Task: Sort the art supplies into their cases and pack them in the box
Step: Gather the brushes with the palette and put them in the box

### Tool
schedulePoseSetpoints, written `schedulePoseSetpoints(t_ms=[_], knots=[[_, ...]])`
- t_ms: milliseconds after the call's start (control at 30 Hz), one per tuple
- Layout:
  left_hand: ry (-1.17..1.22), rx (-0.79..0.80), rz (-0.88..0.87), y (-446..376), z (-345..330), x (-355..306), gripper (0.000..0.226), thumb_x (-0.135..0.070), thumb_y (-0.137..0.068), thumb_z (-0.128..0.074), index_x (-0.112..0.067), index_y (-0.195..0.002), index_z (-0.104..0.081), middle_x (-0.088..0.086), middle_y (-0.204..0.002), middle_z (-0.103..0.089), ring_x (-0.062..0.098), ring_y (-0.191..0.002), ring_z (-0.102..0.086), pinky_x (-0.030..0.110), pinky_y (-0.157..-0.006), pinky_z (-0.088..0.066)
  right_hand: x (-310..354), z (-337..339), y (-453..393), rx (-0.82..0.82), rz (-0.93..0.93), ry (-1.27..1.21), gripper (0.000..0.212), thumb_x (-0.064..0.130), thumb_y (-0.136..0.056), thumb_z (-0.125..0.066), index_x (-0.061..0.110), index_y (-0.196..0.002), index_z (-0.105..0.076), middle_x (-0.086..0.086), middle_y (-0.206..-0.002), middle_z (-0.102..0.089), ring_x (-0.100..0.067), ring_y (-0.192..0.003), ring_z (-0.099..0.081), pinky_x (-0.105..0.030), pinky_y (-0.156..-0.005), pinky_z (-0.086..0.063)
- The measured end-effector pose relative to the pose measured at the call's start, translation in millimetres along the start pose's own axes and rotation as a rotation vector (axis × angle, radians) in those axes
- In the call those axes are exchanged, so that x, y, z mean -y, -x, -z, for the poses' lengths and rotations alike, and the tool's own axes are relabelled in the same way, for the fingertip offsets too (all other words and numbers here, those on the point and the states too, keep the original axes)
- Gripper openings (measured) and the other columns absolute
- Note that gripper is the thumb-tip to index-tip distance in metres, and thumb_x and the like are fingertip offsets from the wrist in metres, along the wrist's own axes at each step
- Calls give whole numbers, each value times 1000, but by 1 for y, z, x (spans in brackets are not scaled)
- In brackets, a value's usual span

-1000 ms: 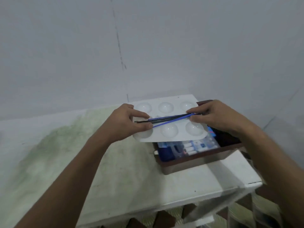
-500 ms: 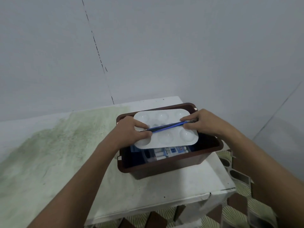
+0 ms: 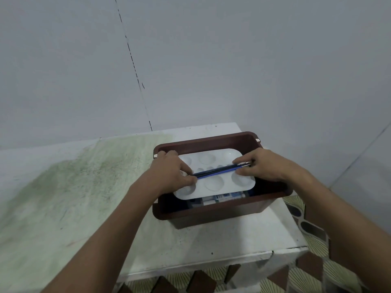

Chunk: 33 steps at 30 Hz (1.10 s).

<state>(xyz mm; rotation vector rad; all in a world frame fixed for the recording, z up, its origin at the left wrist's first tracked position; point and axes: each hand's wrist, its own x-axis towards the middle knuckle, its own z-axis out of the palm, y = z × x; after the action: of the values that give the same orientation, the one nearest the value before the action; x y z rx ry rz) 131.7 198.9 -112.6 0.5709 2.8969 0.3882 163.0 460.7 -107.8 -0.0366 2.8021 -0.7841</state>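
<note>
A white paint palette (image 3: 213,182) with round wells lies inside the dark brown box (image 3: 220,210) on the white table. Thin paintbrushes (image 3: 215,171), blue and black, lie across the palette's top. My left hand (image 3: 171,172) grips the palette's left end and pinches the brushes against it with the thumb. My right hand (image 3: 266,166) grips the right end and pinches the brush tips. Under the palette's near edge show blue and white packs of supplies (image 3: 222,197).
The box stands near the right end of the white table (image 3: 190,240), whose left part carries a green stain (image 3: 63,197). A grey wall rises right behind. Patterned floor tiles (image 3: 306,229) show past the table's right and front edges.
Both hands have lowered the palette with the brushes from above the box down into it. The camera has tilted, so the box sits lower and more central in view.
</note>
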Motion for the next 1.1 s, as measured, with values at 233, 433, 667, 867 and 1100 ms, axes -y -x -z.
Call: schedulePoseSetpoints(t_ms=[233,433,667,867,1100], knots=[[50,0,-48,-3,4,7,25,-46,-83,-64,-31,-101,-73,1,-121,-49,23,-119,-38,33,-90,-36,2,-5,2,-38,34,22,32,34,-90,-63,27,-121,-65,9,-129,-60,-10,-115,-56,-27,-100,-41],[69,-50,-68,-3,2,10,26,-41,-82,-65,-22,-98,-74,3,-113,-57,22,-114,-45,35,-91,-41,3,-11,0,-80,21,11,32,31,-88,-63,23,-120,-66,7,-126,-63,-10,-113,-57,-23,-96,-41],[61,-39,-72,-6,1,16,27,-41,-80,-65,-23,-99,-73,1,-117,-57,21,-118,-45,39,-94,-44,9,-14,6,-127,79,38,29,23,-90,-61,16,-118,-67,5,-114,-61,-9,-102,-53,-17,-86,-35],[50,-11,-50,-11,2,16,31,-44,-79,-64,-22,-100,-72,-1,-113,-59,19,-113,-49,36,-90,-47,11,-15,7,-140,94,45,30,24,-89,-62,15,-117,-67,1,-119,-61,-10,-102,-53,-17,-86,-35],[37,33,-30,-14,6,15,39,-44,-78,-65,-18,-107,-70,-2,-116,-61,14,-104,-54,29,-85,-47,6,-15,0,-123,33,42,41,34,-85,-65,22,-124,-62,1,-124,-55,-17,-112,-53,-24,-94,-40]])
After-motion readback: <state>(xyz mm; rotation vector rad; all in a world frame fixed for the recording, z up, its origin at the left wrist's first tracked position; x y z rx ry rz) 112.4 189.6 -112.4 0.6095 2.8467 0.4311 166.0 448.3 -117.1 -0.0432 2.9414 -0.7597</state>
